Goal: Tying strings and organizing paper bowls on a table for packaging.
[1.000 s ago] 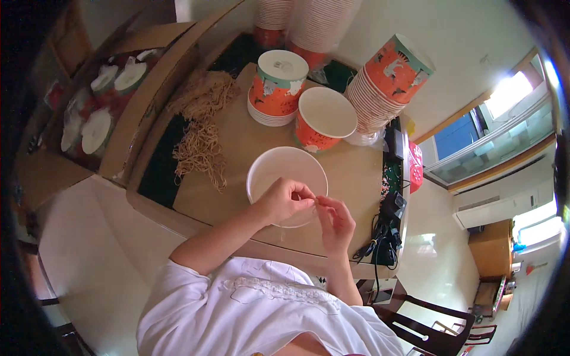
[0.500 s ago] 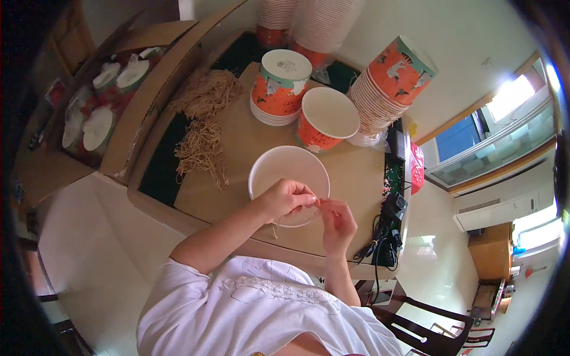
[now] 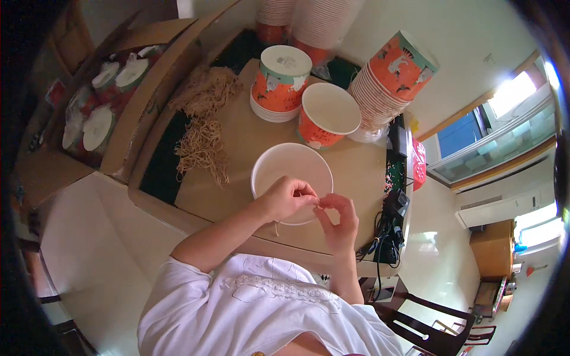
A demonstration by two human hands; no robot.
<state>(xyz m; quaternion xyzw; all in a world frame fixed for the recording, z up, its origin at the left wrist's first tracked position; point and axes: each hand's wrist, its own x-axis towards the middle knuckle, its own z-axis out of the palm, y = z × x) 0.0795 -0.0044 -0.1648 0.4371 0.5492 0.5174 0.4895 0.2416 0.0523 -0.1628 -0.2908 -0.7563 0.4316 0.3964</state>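
Note:
A white-lined paper bucket [image 3: 279, 163] stands mouth up on the cardboard sheet, close in front of me. Above its near right rim, my left hand [image 3: 289, 199] and my right hand [image 3: 339, 221] meet with thumbs and fingertips pinched together. A bit of thin tan string appears to be between the fingertips, mostly hidden by them. One short string end [image 3: 276, 229] dangles at the bucket's near rim, below my left wrist. To the left lies a loose pile of tan strings [image 3: 203, 148].
Beyond the bucket stand an orange paper bucket [image 3: 323, 135], upturned stacked buckets [image 3: 278, 95] and a tall leaning stack [image 3: 395, 77]. Black cables and adapters [image 3: 387, 234] lie along the right edge. An open carton [image 3: 139, 110] of wrapped buckets is at left; a dark chair [image 3: 424, 332] stands at lower right.
My right hand has turned slightly, its fingers curling closer to the left fingertips. Both hands stay pinched together over the bucket's rim. The whole view has shifted a little.

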